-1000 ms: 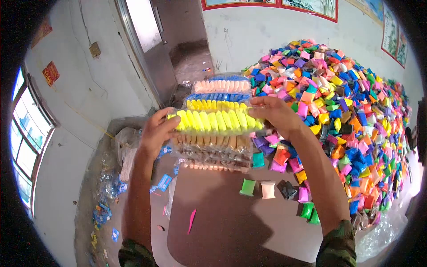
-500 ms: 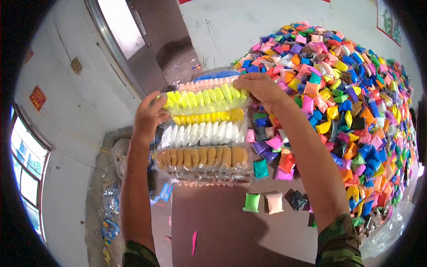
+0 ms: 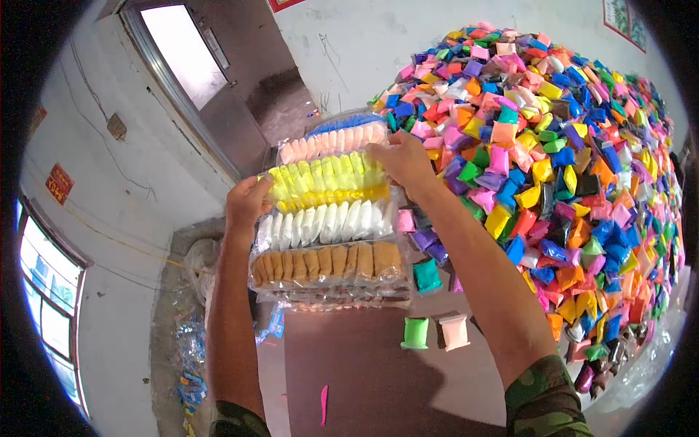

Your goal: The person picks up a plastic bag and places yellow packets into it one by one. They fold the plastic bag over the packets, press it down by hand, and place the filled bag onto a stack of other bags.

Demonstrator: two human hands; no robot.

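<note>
A clear bag of neon-yellow clay-like packets (image 3: 324,173) spans my two hands, low over the stack. My left hand (image 3: 247,204) pinches its left end, and my right hand (image 3: 405,166) is closed on its right end. Under its lower edge shows a row of deeper yellow packets (image 3: 342,197). Nearer to me in the stack lie bagged rows of white packets (image 3: 320,222) and brown packets (image 3: 328,264). Beyond my hands are a row of pale pink packets (image 3: 331,143) and a blue row (image 3: 346,124).
A huge heap of small coloured packets (image 3: 553,160) rises on the right. On the brown table (image 3: 349,364) lie a green packet (image 3: 416,333), a peach packet (image 3: 454,332), a teal packet (image 3: 427,277) and a pink strip (image 3: 324,406). Plastic litter (image 3: 191,342) covers the floor at left.
Both hands have lowered the neon-yellow bag toward me, onto the stack. It now covers part of the deeper yellow row, and more of the pale pink row shows. The view has shifted slightly.
</note>
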